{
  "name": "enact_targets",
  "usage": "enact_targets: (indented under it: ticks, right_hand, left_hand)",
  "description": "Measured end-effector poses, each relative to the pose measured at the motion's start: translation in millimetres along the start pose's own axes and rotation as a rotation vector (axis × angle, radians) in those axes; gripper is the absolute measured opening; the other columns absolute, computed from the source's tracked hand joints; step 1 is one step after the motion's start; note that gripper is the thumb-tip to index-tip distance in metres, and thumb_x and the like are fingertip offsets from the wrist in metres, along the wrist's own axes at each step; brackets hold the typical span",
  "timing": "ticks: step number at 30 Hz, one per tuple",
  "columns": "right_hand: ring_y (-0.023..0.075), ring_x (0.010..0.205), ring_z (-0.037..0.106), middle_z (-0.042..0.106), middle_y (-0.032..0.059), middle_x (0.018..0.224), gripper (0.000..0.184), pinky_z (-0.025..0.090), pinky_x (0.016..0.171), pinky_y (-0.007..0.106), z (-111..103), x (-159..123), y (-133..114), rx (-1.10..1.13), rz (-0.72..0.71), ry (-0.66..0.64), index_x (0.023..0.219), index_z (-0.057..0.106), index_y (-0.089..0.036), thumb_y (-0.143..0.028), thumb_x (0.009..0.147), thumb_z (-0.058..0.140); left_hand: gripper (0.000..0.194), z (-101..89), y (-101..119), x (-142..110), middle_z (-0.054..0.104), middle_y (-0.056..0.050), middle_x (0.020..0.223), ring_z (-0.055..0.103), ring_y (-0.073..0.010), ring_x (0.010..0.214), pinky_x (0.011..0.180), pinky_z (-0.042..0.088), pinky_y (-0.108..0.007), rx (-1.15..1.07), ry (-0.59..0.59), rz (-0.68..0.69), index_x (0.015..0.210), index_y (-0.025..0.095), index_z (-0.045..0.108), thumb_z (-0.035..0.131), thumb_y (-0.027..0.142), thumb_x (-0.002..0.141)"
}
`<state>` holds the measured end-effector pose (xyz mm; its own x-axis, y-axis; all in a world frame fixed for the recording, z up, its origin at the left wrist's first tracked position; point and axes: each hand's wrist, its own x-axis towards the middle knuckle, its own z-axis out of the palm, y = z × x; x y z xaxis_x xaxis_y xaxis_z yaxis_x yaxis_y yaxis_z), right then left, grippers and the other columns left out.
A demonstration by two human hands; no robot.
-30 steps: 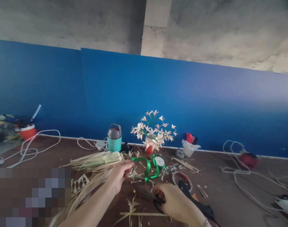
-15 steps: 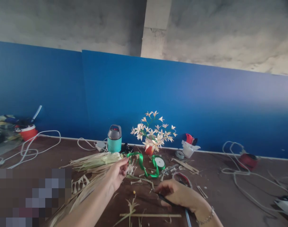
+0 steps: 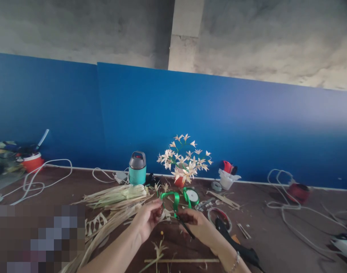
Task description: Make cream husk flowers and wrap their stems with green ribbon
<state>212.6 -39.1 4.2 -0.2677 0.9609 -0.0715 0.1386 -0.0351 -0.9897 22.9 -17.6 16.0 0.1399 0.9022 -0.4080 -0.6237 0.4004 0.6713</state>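
My left hand point(image 3: 150, 214) is closed, with thumb and fingers pinching the end of a green ribbon point(image 3: 175, 199). The ribbon arches to the right and back toward its white-centred spool point(image 3: 192, 196). Small pale flowers point(image 3: 156, 187) show just beyond the left fingertips; whether the hand holds their stem I cannot tell. My right hand point(image 3: 196, 225) is closed around a slim black tool point(image 3: 186, 227), its exact kind unclear. That hand's fingertips are at the ribbon's lower loop. Behind the hands, a bunch of pale flowers point(image 3: 187, 161) stands in a red pot point(image 3: 179, 182).
A black glue gun point(image 3: 238, 244) lies beside my right wrist. Dried husk strips point(image 3: 113, 197) spread to the left. At the back stand a teal container point(image 3: 137, 175) and a white tub point(image 3: 227, 180). A thin stick point(image 3: 182, 261) lies in front. White cables point(image 3: 287, 204) loop on the right.
My left hand has moved slightly right with the ribbon. The right hand has come up and left to the ribbon with the black tool, uncovering the glue gun.
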Motion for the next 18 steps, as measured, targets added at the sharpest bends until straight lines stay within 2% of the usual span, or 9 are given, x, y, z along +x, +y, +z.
enact_targets:
  ticks: [4,10,13,18]
  right_hand:
    - [0.0138,0.061,0.058,0.065,0.0009,0.069,0.032,0.046,0.054,0.022,7,1,4,-0.014,-0.084,0.014,0.091,0.065,-0.015,-0.028,0.062,0.069]
    - [0.0184,0.073,0.061,0.067,0.0040,0.074,0.030,0.049,0.065,0.026,16,-4,-8,-0.096,-0.214,0.025,0.096,0.065,-0.014,-0.026,0.068,0.064]
    - [0.0187,0.075,0.061,0.068,0.0056,0.082,0.031,0.049,0.068,0.027,17,-6,-11,-0.122,-0.224,0.035,0.098,0.065,-0.014,-0.025,0.069,0.064]
    - [0.0175,0.075,0.060,0.067,0.0046,0.081,0.032,0.047,0.068,0.025,16,-3,-7,-0.098,-0.210,0.025,0.097,0.064,-0.014,-0.025,0.067,0.066]
  left_hand:
    - [0.010,1.7,-3,-2,0.056,0.004,0.051,0.049,-0.0044,0.041,0.038,0.034,-0.014,-0.004,-0.020,-0.038,0.074,0.013,0.058,0.062,0.007,0.066]
    - [0.015,3.0,-4,-7,0.058,0.003,0.054,0.055,-0.0054,0.046,0.041,0.038,-0.013,0.035,-0.041,-0.059,0.071,0.013,0.058,0.066,0.004,0.062]
    - [0.016,3.5,-4,-8,0.058,0.003,0.053,0.055,-0.0055,0.046,0.042,0.037,-0.013,0.054,-0.061,-0.043,0.066,0.013,0.057,0.068,0.004,0.060]
    - [0.019,4.1,-1,-11,0.060,0.002,0.054,0.058,-0.0083,0.051,0.049,0.041,-0.015,0.124,-0.153,0.037,0.060,0.013,0.056,0.073,0.009,0.057]
